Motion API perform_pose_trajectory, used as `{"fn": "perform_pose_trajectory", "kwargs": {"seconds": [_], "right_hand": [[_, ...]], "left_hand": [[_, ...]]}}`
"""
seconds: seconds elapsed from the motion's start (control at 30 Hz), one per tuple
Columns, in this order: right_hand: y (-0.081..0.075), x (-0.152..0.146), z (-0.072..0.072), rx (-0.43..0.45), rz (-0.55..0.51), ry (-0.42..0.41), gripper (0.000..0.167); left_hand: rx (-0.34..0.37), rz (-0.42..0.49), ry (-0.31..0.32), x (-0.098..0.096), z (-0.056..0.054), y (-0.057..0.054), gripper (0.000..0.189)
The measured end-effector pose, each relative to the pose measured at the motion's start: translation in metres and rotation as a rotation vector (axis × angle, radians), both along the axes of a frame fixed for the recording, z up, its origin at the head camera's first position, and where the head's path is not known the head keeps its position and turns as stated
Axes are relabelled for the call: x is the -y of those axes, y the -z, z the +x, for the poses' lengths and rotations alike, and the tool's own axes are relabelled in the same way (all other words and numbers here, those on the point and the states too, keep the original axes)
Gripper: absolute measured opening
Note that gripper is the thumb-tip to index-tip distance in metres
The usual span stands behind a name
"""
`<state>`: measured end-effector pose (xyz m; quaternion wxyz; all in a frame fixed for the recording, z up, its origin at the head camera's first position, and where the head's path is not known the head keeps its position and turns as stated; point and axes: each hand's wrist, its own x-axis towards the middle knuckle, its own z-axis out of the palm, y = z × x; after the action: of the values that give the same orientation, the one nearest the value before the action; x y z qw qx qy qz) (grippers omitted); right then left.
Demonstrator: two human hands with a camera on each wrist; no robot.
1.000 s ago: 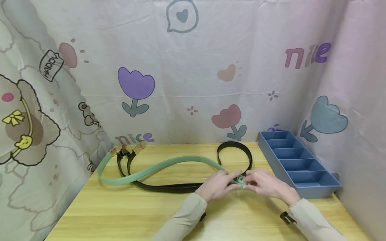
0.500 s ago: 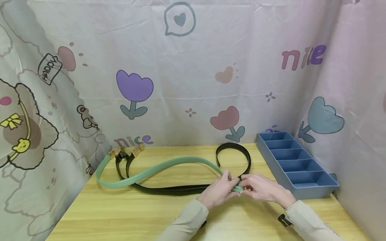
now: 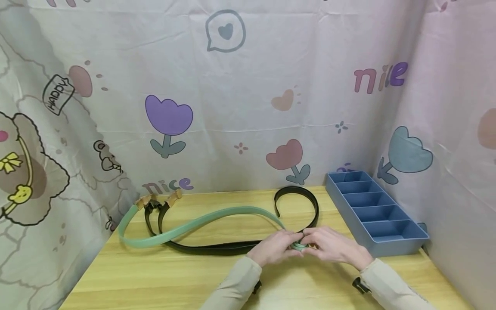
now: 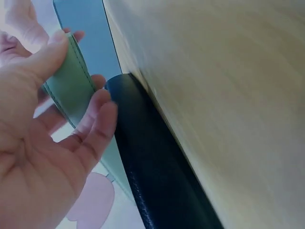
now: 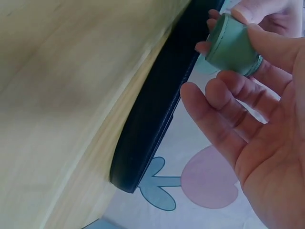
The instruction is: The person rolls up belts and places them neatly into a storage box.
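A long mint-green belt [image 3: 232, 210] with stitched edges curves across the table, its right end wound into a small tight roll [image 3: 299, 246]. My left hand [image 3: 273, 247] pinches the green strap beside the roll, thumb on one face and fingers behind, as the left wrist view shows. From the other side, my right hand [image 3: 335, 247] grips the roll [image 5: 233, 47] between thumb and index finger, the remaining fingers loosely bent. A black belt [image 3: 217, 249] runs behind both hands and ends in an open loop [image 3: 317, 211]. The fingers partly hide the roll.
At the right stands a blue tray [image 3: 350, 215] with several compartments in a row. Tan and dark belt ends with a buckle [image 3: 155, 203] lie at the table's back left. A printed curtain [image 3: 232, 86] closes off the back and sides.
Both hands have turned and shifted slightly around the green roll, their fingertips closing in on it. The head view has tilted up and turned a little right. The black belt and tray stay put.
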<state>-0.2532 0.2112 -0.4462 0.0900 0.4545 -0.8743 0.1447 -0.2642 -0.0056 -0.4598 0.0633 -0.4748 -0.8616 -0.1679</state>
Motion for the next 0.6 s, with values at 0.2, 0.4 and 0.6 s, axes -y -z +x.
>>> {"fn": "perform_pose_trajectory", "kwargs": {"seconds": [0.2,0.4,0.6], "right_hand": [[-0.002,0.007,0.005,-0.006,0.005,0.064,0.007],[-0.003,0.013,0.006,0.088,-0.056,0.069,0.016],[-0.001,0.003,0.002,-0.011,-0.074,-0.048,0.010]], "left_hand": [[0.005,0.025,-0.099,-0.001,-0.002,-0.001,0.026],[-0.080,0.038,-0.180,-0.003,0.000,-0.001,0.027],[-0.045,0.038,-0.084,0.001,-0.002,-0.002,0.033]]}}
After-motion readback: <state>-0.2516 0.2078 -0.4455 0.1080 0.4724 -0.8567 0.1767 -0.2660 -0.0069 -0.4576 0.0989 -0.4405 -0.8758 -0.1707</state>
